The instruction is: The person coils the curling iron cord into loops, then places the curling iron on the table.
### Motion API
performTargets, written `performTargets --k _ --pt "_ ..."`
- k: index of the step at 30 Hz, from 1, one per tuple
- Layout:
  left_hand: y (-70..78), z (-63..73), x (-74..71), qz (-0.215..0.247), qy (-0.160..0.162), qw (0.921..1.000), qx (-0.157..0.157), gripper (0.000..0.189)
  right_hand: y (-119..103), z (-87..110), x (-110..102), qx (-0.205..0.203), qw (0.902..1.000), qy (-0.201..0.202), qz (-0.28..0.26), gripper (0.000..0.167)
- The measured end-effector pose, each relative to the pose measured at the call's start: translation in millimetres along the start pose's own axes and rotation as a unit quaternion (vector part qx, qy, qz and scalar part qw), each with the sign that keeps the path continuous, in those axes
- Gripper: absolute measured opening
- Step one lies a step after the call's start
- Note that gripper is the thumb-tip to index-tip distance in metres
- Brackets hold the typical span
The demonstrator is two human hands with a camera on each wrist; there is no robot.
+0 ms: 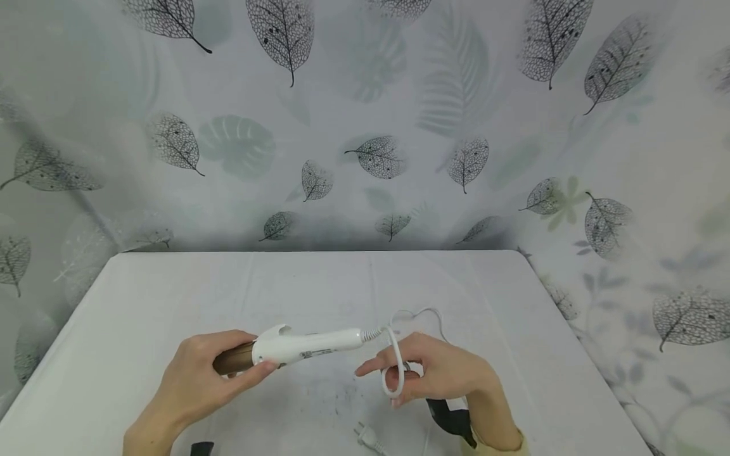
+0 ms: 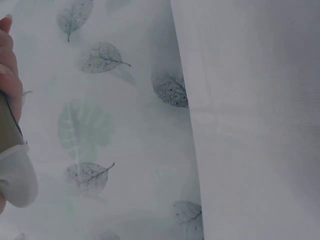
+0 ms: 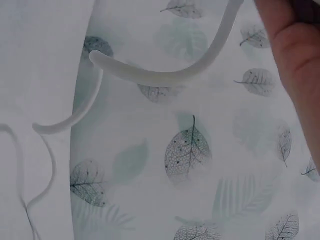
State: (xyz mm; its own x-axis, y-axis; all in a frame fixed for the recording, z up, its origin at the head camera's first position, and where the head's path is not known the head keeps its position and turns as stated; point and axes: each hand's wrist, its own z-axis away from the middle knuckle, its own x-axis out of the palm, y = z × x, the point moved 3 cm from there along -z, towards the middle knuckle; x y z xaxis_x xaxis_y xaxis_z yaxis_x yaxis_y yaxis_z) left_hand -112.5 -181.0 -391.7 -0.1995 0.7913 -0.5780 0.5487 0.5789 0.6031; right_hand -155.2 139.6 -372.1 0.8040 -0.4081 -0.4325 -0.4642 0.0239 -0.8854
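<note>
A white hair curling iron [image 1: 325, 344] with a brownish-gold barrel [image 1: 235, 359] lies level above the table in the head view. My left hand [image 1: 199, 373] grips its barrel end, thumb along the lower side by the white handle. In the left wrist view, fingers [image 2: 9, 75] wrap the barrel at the left edge. My right hand [image 1: 436, 367] holds a loop of the white power cord [image 1: 395, 348] near the handle's tail, its index finger pointing left. In the right wrist view, the cord [image 3: 165, 77] curves up toward that hand and hangs in bends.
The white two-pin plug [image 1: 367, 437] lies on the white table [image 1: 308, 285] near its front. More thin cord [image 1: 436, 313] trails behind the right hand. A leaf-patterned curtain [image 1: 353, 114] rises behind the table and on both sides. A black wrist mount [image 1: 453, 419] sits under the right wrist.
</note>
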Motion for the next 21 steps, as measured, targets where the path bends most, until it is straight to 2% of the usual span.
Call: performTargets --k 3,5,9,12,16,18,21 --pt "0.5 0.0 2.2 -0.003 -0.002 1.0 0.006 0.032 0.6 -1.6 -0.3 0.005 0.9999 0.013 -0.002 0.009" --pt "2.5 0.4 4.5 -0.002 -0.007 0.9999 0.014 0.031 3.4 -6.2 1.5 0.024 0.9985 0.044 0.022 0.009" --pt "9.3 1.5 10.4 -0.02 -0.031 0.9991 0.023 0.028 10.8 -16.9 7.9 0.053 0.9885 0.112 0.087 0.012" --pt "12.9 3.2 17.4 -0.036 -0.071 0.9968 -0.007 0.021 14.6 -23.0 11.2 0.059 0.9772 0.167 0.117 0.012" --pt "14.6 4.3 25.0 -0.039 -0.133 0.9888 -0.056 0.015 17.4 -25.8 10.3 0.066 0.961 0.243 0.115 0.008" --pt "14.7 3.1 26.0 -0.039 -0.156 0.9845 -0.07 0.016 17.2 -25.9 8.5 0.059 0.9565 0.262 0.115 0.007" --pt "14.1 0.8 26.1 -0.04 -0.185 0.9777 -0.09 0.019 16.5 -25.7 5.4 0.058 0.9549 0.276 0.092 0.007"
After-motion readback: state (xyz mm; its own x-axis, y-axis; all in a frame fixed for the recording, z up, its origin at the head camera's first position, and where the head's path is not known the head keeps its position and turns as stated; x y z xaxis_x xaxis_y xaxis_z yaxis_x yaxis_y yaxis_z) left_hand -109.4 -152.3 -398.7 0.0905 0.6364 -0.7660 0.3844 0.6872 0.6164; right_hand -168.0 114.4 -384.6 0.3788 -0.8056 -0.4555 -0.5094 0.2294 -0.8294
